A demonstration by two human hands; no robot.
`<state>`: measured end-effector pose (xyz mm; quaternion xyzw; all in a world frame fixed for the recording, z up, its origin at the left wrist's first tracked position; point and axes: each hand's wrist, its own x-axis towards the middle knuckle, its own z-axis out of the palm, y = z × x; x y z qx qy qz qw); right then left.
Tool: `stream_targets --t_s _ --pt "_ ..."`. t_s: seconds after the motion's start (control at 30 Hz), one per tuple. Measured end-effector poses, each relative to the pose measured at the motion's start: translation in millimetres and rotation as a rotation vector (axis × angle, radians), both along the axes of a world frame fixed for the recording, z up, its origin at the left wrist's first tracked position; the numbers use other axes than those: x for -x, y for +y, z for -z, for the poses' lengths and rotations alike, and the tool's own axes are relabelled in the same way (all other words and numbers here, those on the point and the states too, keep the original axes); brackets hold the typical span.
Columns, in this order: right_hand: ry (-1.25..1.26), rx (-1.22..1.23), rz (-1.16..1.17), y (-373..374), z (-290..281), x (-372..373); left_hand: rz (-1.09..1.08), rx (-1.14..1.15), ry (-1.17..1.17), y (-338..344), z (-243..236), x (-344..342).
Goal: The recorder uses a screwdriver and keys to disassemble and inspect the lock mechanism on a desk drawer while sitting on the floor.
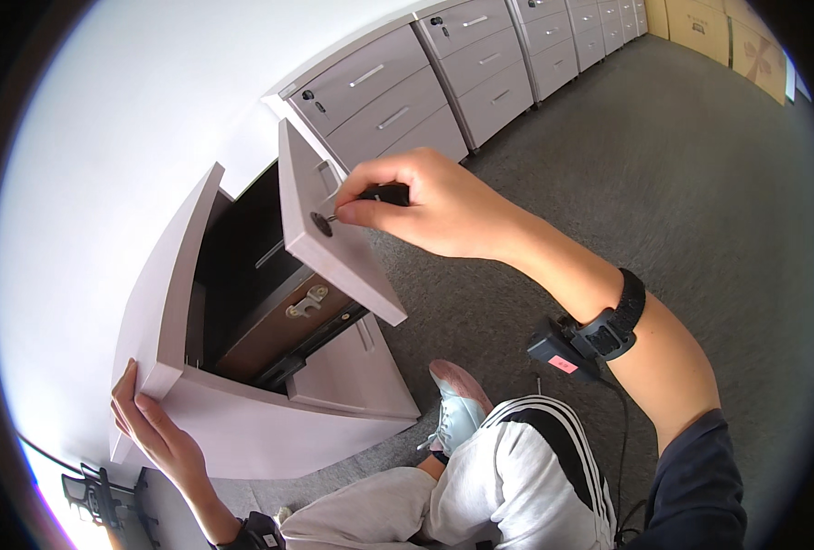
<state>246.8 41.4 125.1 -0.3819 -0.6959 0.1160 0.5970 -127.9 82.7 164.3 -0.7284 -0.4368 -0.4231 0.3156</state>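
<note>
A light grey-lilac drawer cabinet (287, 426) stands in front of me, its top drawer pulled out. Between thumb and forefinger my right hand (443, 206) pinches a small key, its metal shaft (332, 218) in the round lock (321, 225) on the drawer front (306, 197). A black piece (390, 193) shows inside the curled fingers. My left hand (170, 449) lies against the near left corner of the cabinet top (155, 321), fingers stretched along its edge. Inside the opening, a metal latch piece (308, 302) sits on the brown drawer side (269, 321), above a dark slide rail (306, 353).
Similar drawer cabinets (466, 69) line the white wall (168, 73) toward the far right, some with keys in their locks. Cardboard boxes (700, 32) stand beyond them. Grey carpet (609, 156) covers the floor. My legs (508, 477) are close to the cabinet's right side.
</note>
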Motion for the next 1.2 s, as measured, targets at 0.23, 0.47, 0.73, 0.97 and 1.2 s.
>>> stream_targets --t_s 0.23,0.47,0.73,0.97,1.2 --pt "-0.021 -0.071 -0.044 -1 -9 1 -0.035 -0.011 0.006 1 2 9" --pt "-0.116 -0.034 -0.037 -2 -10 -3 -0.001 0.009 -0.006 1 1 6" --pt "-0.14 0.055 0.008 -7 -22 6 -0.008 0.037 -0.04 3 3 3" --pt "-0.296 0.014 0.064 -14 -25 20 0.021 0.056 -0.088 -14 -4 -14" --pt "-0.028 0.041 0.007 -2 -10 18 0.349 0.175 0.257 -61 -6 -121"
